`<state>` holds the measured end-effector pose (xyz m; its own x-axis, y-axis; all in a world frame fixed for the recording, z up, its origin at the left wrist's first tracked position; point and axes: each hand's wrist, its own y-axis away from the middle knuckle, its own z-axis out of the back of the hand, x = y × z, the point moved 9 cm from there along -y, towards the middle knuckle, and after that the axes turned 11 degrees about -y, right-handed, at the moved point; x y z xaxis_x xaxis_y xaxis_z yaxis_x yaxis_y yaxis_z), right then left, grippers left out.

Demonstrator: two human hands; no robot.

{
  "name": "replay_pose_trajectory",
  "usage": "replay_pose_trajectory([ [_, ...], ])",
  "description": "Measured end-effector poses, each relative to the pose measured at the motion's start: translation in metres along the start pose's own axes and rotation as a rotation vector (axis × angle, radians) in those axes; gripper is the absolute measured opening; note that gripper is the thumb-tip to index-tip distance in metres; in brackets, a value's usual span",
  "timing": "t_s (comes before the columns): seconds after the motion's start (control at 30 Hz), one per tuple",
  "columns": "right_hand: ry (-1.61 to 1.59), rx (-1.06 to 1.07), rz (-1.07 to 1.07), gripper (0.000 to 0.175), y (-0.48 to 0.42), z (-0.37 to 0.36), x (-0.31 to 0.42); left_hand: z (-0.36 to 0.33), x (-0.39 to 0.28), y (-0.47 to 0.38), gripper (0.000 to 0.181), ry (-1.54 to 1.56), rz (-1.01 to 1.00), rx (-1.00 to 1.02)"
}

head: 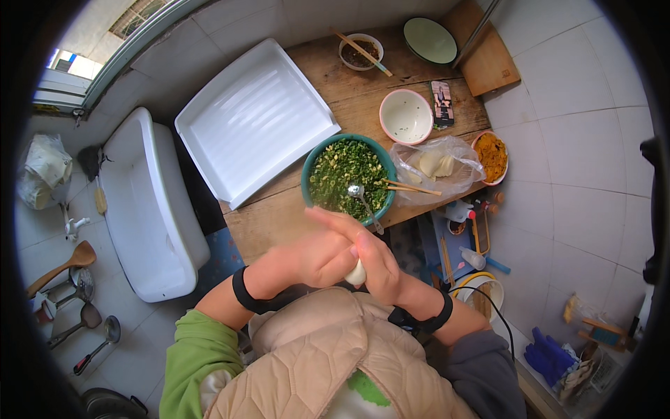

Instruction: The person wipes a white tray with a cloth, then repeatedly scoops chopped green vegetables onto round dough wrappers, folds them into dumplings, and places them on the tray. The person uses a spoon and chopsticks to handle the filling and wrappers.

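Observation:
My left hand and my right hand are pressed together before my chest, closed around a pale piece of dough whose rounded lower end pokes out between them. Just beyond the hands stands a green bowl of chopped greens with yellowish bits; a metal spoon lies in it. Chopsticks reach from its rim over a clear plastic bag with pale dough pieces. The fingers of the left hand are partly blurred, and most of the dough is hidden.
On the wooden table are a white tray, an empty-looking bowl, a phone, a bowl of dark sauce with chopsticks, a pale green plate and a bowl of orange filling. A white sink stands left.

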<state>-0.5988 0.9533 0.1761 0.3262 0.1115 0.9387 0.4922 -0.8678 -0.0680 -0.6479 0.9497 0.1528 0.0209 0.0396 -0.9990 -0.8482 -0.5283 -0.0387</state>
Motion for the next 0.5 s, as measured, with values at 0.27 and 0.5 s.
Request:
replay_pose_trajectory([
  [0.27, -0.165, -0.027, -0.285, 0.062, 0.002, 0.02, -0.039, 0.001, 0.039, 0.0, 0.039, 0.214, 0.232, -0.136],
  [0.5, -0.382, -0.124, -0.399, 0.09, -0.003, 0.012, -0.039, -0.001, 0.041, -0.001, 0.073, 0.463, 0.281, -0.149],
])
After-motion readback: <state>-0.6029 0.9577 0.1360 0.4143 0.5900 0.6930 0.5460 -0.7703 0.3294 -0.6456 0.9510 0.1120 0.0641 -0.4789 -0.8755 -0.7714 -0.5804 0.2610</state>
